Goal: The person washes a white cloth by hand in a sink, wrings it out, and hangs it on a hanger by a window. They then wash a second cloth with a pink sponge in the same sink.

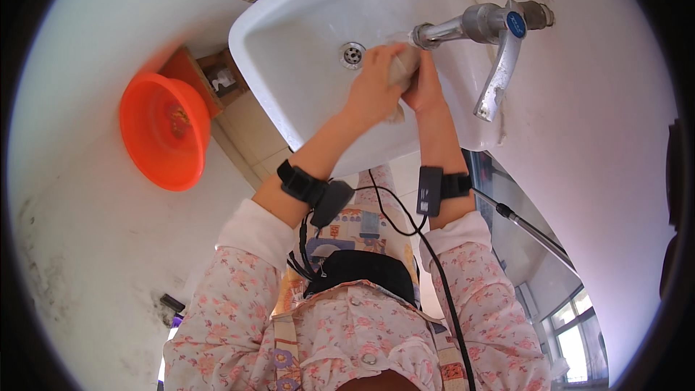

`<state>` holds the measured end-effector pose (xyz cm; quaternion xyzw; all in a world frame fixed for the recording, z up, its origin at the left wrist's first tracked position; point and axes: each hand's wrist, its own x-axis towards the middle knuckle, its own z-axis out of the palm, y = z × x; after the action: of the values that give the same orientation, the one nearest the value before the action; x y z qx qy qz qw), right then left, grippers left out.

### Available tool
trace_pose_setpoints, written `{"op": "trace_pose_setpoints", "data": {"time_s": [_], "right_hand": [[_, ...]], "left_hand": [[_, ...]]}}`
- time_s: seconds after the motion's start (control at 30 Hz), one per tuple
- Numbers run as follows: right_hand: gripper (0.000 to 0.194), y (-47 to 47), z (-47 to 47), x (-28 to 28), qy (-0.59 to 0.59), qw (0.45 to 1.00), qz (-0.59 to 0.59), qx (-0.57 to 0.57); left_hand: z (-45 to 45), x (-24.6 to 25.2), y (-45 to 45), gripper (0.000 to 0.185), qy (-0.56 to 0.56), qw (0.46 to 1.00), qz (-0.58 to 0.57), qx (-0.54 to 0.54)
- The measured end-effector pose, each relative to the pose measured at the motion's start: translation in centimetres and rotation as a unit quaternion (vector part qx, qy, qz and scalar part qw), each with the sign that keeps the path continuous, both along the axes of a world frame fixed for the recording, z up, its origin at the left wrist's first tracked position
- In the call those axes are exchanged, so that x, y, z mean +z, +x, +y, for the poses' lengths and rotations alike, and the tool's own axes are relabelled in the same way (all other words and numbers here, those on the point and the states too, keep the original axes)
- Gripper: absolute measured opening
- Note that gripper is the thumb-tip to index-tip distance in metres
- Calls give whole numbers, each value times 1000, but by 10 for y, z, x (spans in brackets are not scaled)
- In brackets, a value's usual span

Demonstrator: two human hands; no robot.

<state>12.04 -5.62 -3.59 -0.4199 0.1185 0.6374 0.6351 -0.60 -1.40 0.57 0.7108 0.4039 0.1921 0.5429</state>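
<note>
Both of my hands are over a white ceramic washbasin point(304, 103), close under the spout of a chrome tap point(445, 32). A greyish-beige wet-looking cloth point(403, 68) is bunched between them, and a loose end hangs below my palms. My left hand point(374, 81) wraps over its left side, with the fingers partly blurred. On the other side my right hand point(426, 87) presses against the cloth, its fingertips mostly hidden behind it and the spout. The metal drain point(352, 56) lies just left of my left fingers.
The tap's long lever handle point(497, 73) points down on the right, beside the wall. An orange plastic basin point(163, 130) with a patterned bottom is at the left, next to a wooden piece of furniture point(195, 79). Black cables point(442, 271) run from straps on my forearms.
</note>
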Motion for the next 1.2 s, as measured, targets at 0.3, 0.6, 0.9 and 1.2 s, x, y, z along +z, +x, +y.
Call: {"op": "trace_pose_setpoints", "data": {"time_s": [0.3,0.6,0.9,1.2], "right_hand": [[24,3,11,-41,-71,995,-70,23],[30,-18,22,41,-84,949,-299,-57],[43,-57,-14,32,-49,915,-389,98],[73,1,3,13,-124,991,-41,8]], "left_hand": [[11,31,9,40,-79,986,143,-26],[48,-22,-3,70,-85,968,218,94],[35,-20,6,68,-510,818,-144,222],[8,8,6,56,-165,978,-101,78]]}}
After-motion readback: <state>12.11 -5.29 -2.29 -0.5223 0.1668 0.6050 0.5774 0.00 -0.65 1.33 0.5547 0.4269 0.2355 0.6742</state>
